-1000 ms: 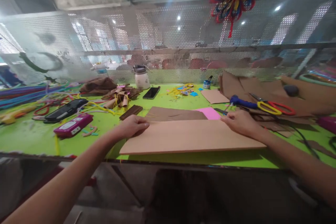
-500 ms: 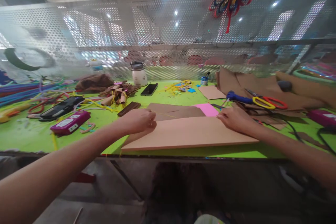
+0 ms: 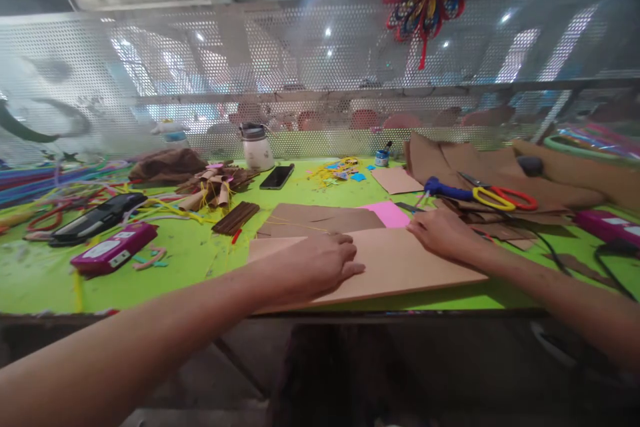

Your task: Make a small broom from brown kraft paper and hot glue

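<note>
A long tan foam sheet (image 3: 400, 263) lies flat on the green table (image 3: 200, 260), close to its near edge. My left hand (image 3: 313, 263) rests palm down on the sheet's middle, fingers stretched out flat. At the sheet's far right corner, my right hand (image 3: 440, 233) presses down with its fingers extended. A darker brown sheet (image 3: 320, 219) and a pink sheet (image 3: 390, 213) lie just behind the tan one.
Scissors with blue, yellow and red handles (image 3: 480, 195) lie on brown sheets at the right. A phone (image 3: 277, 176), a white jar (image 3: 256, 147), brown paper rolls (image 3: 215, 188), a magenta case (image 3: 114, 248) and coloured strips sit at the left. A perforated metal screen (image 3: 300, 80) backs the table.
My left hand has moved from the sheet's far left corner to its middle and now lies flat. The right hand stays at the far right corner.
</note>
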A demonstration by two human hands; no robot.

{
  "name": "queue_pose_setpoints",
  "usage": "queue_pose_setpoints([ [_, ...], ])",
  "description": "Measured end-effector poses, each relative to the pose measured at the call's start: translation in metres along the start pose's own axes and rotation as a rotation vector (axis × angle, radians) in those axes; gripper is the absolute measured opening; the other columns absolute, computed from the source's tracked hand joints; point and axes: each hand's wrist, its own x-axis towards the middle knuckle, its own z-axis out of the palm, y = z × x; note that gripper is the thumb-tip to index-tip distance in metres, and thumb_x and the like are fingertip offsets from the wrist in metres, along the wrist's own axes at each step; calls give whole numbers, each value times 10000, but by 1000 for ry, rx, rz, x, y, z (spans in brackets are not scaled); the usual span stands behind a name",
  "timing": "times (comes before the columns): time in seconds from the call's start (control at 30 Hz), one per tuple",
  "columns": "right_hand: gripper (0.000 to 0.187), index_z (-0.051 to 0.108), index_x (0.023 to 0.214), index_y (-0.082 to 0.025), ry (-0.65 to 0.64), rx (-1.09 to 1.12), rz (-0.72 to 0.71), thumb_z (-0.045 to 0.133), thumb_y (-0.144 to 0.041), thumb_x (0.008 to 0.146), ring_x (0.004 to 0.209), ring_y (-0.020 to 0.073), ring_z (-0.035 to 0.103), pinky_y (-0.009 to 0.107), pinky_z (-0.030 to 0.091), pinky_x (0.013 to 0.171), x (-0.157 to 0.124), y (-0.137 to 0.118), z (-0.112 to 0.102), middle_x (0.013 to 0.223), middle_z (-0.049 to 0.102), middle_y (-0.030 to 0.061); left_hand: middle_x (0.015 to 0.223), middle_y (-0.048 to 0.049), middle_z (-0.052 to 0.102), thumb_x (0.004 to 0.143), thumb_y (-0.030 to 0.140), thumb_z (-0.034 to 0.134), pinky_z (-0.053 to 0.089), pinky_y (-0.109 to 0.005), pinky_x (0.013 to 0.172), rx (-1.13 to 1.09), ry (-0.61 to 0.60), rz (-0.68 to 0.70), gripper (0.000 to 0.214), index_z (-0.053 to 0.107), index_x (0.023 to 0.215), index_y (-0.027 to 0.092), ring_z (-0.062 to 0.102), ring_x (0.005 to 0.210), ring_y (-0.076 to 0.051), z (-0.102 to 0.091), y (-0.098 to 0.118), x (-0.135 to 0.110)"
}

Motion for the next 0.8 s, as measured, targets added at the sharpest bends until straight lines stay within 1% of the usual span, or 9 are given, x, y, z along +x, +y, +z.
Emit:
queue_pose_setpoints([
  [0.1, 377, 683, 753, -131, 0, 6, -8, 392, -306, 918, 770, 256, 632, 310, 296, 612, 1, 1, 1, 789, 704, 154, 1127, -110, 628, 979, 424, 307, 356, -333, 960, 16, 10, 11, 406, 591, 1101, 160, 540, 1104, -228, 9, 2, -9],
  [0.2, 374, 683, 756, -130, -22, -6, 12, 395, -311, 913, 751, 254, 635, 305, 295, 597, 1, 1, -1, 785, 703, 154, 1217, -126, 589, 975, 467, 277, 347, -356, 979, 28, 18, -2, 467, 542, 1197, 154, 511, 1157, -245, 14, 2, -11],
  [0.47, 400, 685, 784, -111, -111, -31, 64, 376, -329, 915, 791, 267, 640, 313, 342, 617, 0, -2, -12, 842, 703, 172, 1290, -103, 557, 994, 432, 201, 324, -360, 999, 22, -11, -3, 479, 486, 1274, 169, 447, 1243, -232, 23, -5, -7],
  [0.53, 388, 688, 794, -105, -138, -56, 91, 388, -323, 907, 798, 278, 641, 321, 368, 626, 0, -2, -19, 847, 699, 179, 1309, -106, 542, 995, 429, 191, 328, -366, 990, 41, -19, -5, 483, 477, 1281, 166, 433, 1254, -237, 26, -6, -7],
  [0.6, 329, 691, 850, -92, -99, -91, 84, 430, -290, 884, 827, 293, 635, 340, 402, 654, -5, -7, -31, 874, 690, 186, 1319, -114, 528, 989, 447, 206, 339, -375, 972, 62, -16, -15, 484, 475, 1280, 169, 439, 1243, -248, 29, -6, -7],
  [0.67, 283, 675, 967, -85, 49, -73, -16, 478, -260, 861, 915, 305, 612, 372, 435, 731, -16, -21, -48, 966, 674, 186, 1319, -114, 522, 983, 459, 233, 345, -380, 961, 73, -9, -19, 472, 474, 1275, 178, 451, 1227, -251, 30, -5, -7],
  [0.7, 302, 651, 1048, -93, 159, -21, -102, 506, -276, 856, 980, 307, 587, 387, 443, 786, -25, -32, -57, 1036, 658, 178, 1318, -112, 520, 980, 461, 243, 346, -379, 957, 77, -5, -18, 463, 473, 1272, 183, 458, 1217, -249, 30, -5, -7],
  [0.73, 285, 649, 1048, -112, 211, 52, -243, 502, -280, 871, 1018, 292, 569, 395, 437, 853, -36, -46, -64, 1072, 650, 159, 1318, -112, 517, 979, 461, 251, 348, -379, 953, 83, -3, -17, 456, 471, 1269, 186, 462, 1209, -248, 30, -5, -7],
  [0.8, 249, 648, 1023, -150, 200, 196, -512, 496, -303, 898, 1041, 262, 554, 403, 425, 927, -60, -77, -71, 1095, 646, 116, 1319, -115, 509, 979, 455, 257, 353, -381, 943, 103, 2, -15, 445, 466, 1266, 186, 465, 1202, -251, 31, -4, -7],
])
